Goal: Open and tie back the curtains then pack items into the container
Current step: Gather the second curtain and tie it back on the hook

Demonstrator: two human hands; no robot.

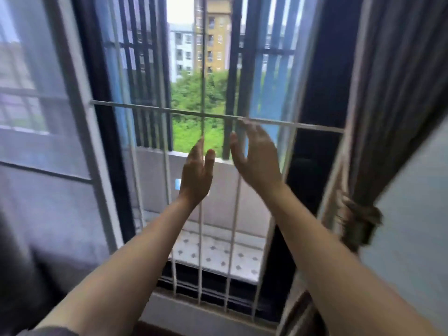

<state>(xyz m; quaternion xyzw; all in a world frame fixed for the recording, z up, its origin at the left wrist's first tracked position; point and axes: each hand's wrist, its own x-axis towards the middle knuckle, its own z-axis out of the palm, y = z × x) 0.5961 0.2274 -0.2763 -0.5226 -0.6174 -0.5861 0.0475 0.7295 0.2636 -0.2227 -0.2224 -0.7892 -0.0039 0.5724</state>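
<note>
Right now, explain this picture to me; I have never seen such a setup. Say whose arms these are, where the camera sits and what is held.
There is no machine here. A person wears one wide-angle camera on the head, looking forward and down, so the two bare arms are the wearer's own. The left hand and the right hand are both raised with straight fingers and hold nothing. They are in front of white window bars; beyond are trees and buildings. On the right, a grey curtain is gathered by a tie. The left side is too blurred to read.
</note>
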